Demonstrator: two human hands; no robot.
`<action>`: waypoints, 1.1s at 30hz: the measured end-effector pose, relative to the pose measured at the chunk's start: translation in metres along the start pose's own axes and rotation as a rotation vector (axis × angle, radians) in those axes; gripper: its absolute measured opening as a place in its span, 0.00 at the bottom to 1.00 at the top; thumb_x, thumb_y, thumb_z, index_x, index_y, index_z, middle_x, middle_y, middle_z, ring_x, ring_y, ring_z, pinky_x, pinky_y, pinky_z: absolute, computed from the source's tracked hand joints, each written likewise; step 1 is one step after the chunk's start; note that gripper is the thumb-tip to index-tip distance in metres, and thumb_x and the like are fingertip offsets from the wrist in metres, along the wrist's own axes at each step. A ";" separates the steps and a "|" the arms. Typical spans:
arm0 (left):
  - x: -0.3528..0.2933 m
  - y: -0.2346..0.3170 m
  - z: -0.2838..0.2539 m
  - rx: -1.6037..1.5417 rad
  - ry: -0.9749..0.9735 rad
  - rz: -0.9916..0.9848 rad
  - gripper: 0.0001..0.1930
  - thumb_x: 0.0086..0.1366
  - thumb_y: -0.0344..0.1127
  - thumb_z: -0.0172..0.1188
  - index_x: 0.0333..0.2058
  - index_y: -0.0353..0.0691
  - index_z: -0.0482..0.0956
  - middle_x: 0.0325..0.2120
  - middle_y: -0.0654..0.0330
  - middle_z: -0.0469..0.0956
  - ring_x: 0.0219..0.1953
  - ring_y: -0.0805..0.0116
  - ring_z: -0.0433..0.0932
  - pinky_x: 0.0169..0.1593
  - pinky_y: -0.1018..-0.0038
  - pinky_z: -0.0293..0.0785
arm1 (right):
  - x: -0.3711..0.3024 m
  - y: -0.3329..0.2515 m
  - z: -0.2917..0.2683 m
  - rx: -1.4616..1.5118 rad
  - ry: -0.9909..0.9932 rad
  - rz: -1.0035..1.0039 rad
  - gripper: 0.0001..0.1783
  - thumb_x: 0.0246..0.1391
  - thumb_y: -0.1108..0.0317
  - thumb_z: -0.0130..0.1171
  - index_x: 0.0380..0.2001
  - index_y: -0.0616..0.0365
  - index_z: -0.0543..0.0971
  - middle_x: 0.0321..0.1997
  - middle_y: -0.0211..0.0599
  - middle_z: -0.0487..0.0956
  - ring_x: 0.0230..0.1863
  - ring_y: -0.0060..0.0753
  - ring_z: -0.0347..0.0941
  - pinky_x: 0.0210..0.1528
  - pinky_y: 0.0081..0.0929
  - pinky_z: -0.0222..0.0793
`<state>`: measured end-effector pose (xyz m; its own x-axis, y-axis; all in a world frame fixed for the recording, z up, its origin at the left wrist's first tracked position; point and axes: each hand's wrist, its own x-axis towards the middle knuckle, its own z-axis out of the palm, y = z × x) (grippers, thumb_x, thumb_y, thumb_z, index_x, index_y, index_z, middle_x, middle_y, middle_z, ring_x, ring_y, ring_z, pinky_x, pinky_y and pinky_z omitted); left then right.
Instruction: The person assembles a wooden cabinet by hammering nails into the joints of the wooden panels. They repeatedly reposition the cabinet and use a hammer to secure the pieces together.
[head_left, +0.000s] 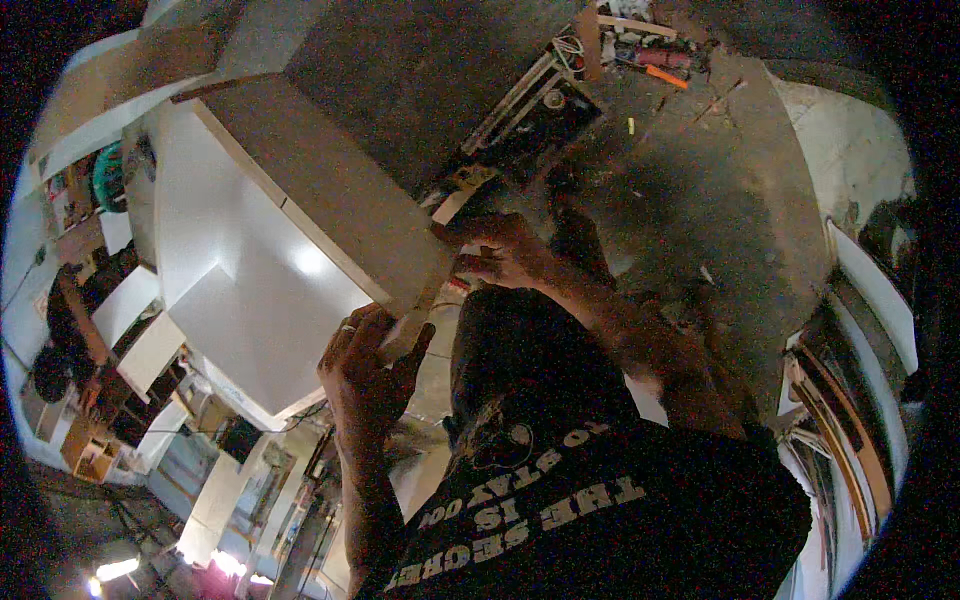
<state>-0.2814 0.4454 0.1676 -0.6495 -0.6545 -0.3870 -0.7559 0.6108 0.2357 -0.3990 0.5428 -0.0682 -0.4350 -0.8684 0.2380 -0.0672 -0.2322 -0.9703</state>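
A large white-faced box or cabinet carcass (240, 190) with a pale brown side panel (330, 170) stands tilted in front of me. My left hand (365, 365) grips the near corner, its fingers folded over the edge and its thumb on a short pale strip (410, 330). That strip lies along the end of the brown panel. My right hand (505, 252) is at the strip's far end, fingers bent beside the panel's corner. What the right fingertips hold, if anything, is hidden in shadow. A small red thing (458, 285) shows just below the right hand.
A long dark tray-like piece (540, 110) lies on the stained floor (690, 200) beyond my right hand. Farther off are an orange strip (667, 77) and a heap of tools and scraps. Boards (845, 430) lean at the right; cut panels (150, 355) stand at the left.
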 end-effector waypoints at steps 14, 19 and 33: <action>0.006 0.005 0.009 -0.011 0.035 -0.119 0.18 0.48 0.40 0.78 0.31 0.35 0.80 0.33 0.51 0.83 0.34 0.51 0.83 0.39 0.63 0.79 | 0.006 -0.004 -0.021 0.193 -0.160 0.220 0.21 0.54 0.64 0.70 0.52 0.51 0.81 0.43 0.38 0.85 0.38 0.35 0.82 0.43 0.33 0.78; 0.002 0.007 -0.004 0.076 0.037 -0.131 0.20 0.50 0.42 0.78 0.36 0.35 0.83 0.31 0.51 0.84 0.33 0.54 0.84 0.39 0.64 0.79 | 0.016 -0.016 -0.026 0.179 -0.140 0.124 0.19 0.60 0.67 0.64 0.55 0.50 0.80 0.37 0.35 0.86 0.26 0.27 0.82 0.33 0.28 0.79; 0.059 0.013 -0.145 0.049 0.122 0.010 0.20 0.58 0.45 0.71 0.38 0.32 0.81 0.32 0.48 0.84 0.34 0.59 0.84 0.39 0.64 0.78 | 0.095 -0.097 -0.054 0.271 -0.353 0.279 0.21 0.65 0.64 0.58 0.57 0.63 0.77 0.51 0.44 0.83 0.46 0.31 0.83 0.52 0.29 0.78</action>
<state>-0.3419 0.3498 0.2772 -0.6645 -0.6955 -0.2732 -0.7463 0.6366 0.1943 -0.4821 0.5062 0.0460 -0.0712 -0.9973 0.0173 0.2633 -0.0355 -0.9641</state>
